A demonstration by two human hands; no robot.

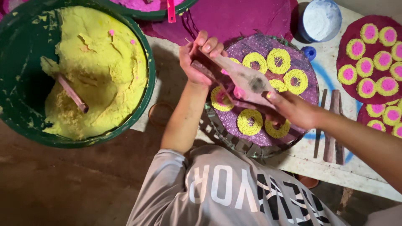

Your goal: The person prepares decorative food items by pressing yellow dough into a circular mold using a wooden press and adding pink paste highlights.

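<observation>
Both hands, left hand and right hand, grip a piping bag over the round tray; seven yellow rings laid, pink centres mostly unfilled.

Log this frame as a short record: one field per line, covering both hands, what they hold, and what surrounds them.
left hand: grips the upper end of a cloth piping bag
right hand: holds the bag's lower end over the tray
work surface: round woven tray covered in purple, bearing yellow rings, some with pink centres
left side: green tub of yellow paste with a stick in it
right side: finished yellow-and-pink discs on a dark red round
top: white powder in a blue bowl
beside tray: wooden sticks
</observation>
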